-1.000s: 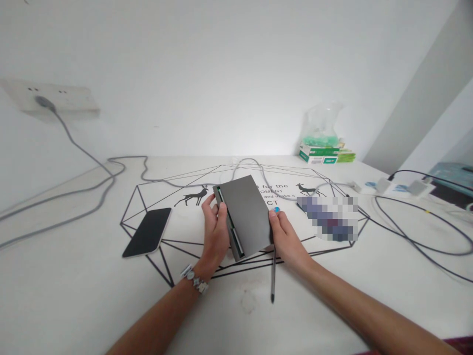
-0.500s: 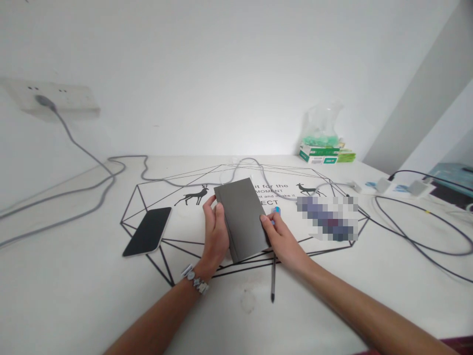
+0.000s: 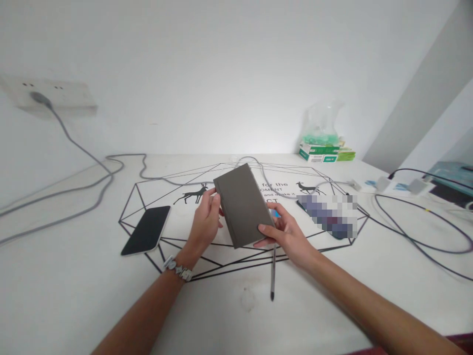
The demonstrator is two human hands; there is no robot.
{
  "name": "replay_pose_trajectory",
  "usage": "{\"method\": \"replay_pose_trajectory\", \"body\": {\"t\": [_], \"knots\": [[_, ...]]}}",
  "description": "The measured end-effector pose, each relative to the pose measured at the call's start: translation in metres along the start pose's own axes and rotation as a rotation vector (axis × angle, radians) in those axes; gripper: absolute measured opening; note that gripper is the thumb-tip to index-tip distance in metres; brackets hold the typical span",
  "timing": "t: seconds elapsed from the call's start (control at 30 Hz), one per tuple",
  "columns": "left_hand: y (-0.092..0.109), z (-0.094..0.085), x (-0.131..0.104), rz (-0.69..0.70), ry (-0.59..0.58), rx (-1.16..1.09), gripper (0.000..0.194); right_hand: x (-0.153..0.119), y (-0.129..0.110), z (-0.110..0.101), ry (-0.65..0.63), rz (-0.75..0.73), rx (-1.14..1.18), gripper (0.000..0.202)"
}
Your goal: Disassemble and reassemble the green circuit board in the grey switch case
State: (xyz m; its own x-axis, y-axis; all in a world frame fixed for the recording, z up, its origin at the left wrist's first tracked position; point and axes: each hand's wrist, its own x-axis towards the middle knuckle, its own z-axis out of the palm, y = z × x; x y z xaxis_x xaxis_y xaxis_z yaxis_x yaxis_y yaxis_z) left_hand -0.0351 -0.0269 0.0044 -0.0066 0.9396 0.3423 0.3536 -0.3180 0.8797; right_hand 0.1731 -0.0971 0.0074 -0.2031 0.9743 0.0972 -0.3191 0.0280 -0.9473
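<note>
A thin notebook (image 3: pixel 244 207) with a plain dark grey cover is held up off the table, tilted, with its spine side to the left. My right hand (image 3: pixel 286 234) grips its lower right corner, thumb on the cover and fingers underneath. At the left edge, my left hand (image 3: pixel 205 219) has its thumb along the spine and its fingers partly hidden by the notebook. A pen (image 3: pixel 273 276) lies on the table below my right hand, its upper part covered. Behind that hand, a small blue piece (image 3: pixel 274 213) shows, too hidden to name.
A black-screened phone (image 3: pixel 147 230) lies on the left. To the right rests a blurred-out dark object (image 3: pixel 328 217). Grey cable (image 3: pixel 162 178) runs along the back to a power strip (image 3: pixel 384 185) with plugs. Green-and-white boxes (image 3: pixel 319 152) stand at the back under a plastic bag (image 3: pixel 322 123).
The notebook has risen slightly and turned a little anticlockwise. My left hand has shifted left along its edge, and my right hand has moved slightly right, its fingers now showing below the corner.
</note>
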Motion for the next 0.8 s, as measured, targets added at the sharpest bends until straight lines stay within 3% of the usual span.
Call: {"method": "replay_pose_trajectory", "body": {"t": [0.17, 0.23, 0.4, 0.5, 0.63, 0.8], "knots": [[-0.022, -0.027, 0.016, 0.148, -0.070, 0.517, 0.023, 0.004, -0.001, -0.009, 0.117, -0.185, -0.120, 0.058], [-0.032, -0.032, 0.018, 0.161, -0.169, 0.640, 0.021, 0.005, 0.002, -0.014, 0.147, -0.266, -0.234, 0.058], [-0.045, -0.028, 0.018, 0.139, -0.198, 0.731, 0.019, 0.007, 0.007, -0.025, 0.179, -0.441, -0.732, 0.050], [-0.047, -0.023, 0.019, 0.148, -0.193, 0.751, 0.017, 0.008, 0.006, -0.028, 0.103, -0.566, -0.979, 0.051], [-0.047, -0.022, 0.022, 0.145, -0.200, 0.762, 0.017, 0.012, 0.009, -0.032, -0.056, -0.685, -1.167, 0.059], [-0.044, -0.033, 0.026, 0.072, -0.112, 0.726, 0.023, 0.020, 0.017, -0.036, -0.101, -0.706, -1.260, 0.064]]}}
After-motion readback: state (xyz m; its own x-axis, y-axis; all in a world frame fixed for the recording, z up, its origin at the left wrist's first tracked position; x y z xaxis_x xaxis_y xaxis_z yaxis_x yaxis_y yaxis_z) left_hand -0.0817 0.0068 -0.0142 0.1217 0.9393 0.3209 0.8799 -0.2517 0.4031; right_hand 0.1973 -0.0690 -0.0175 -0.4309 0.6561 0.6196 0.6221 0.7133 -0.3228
